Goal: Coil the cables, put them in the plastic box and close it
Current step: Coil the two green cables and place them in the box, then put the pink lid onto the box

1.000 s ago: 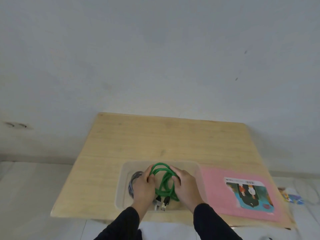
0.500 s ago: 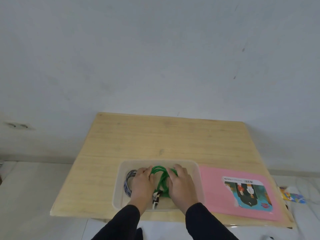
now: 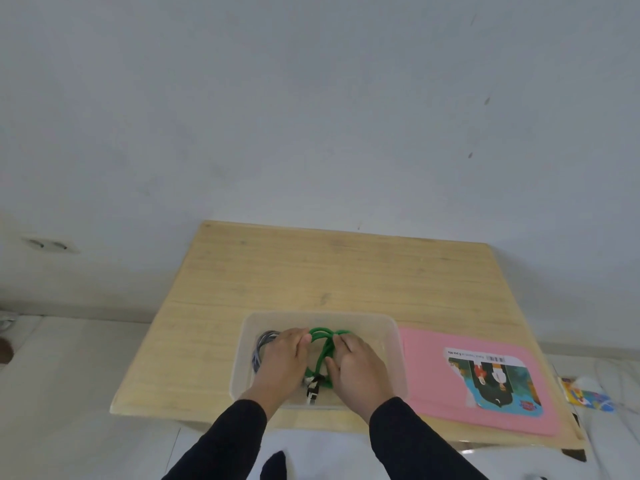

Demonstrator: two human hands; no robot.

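Note:
A clear plastic box [image 3: 393, 344] stands at the near edge of the wooden table [image 3: 329, 268]. Inside it lies a coiled green cable [image 3: 323, 348] with its plugs toward me, and a grey cable coil [image 3: 260, 348] against the box's left wall. My left hand [image 3: 282, 363] and my right hand [image 3: 360, 368] are both down inside the box, fingers pressed on either side of the green coil. The pink lid [image 3: 429, 379] with a picture label lies flat on the table to the right of the box.
A colourful packet [image 3: 585, 396] sits on the floor past the table's right edge. A wall socket [image 3: 48, 244] is on the wall at the left. The wall rises just behind the table.
Both hands have lowered the green coil from above the rim down into the box and now press it flat.

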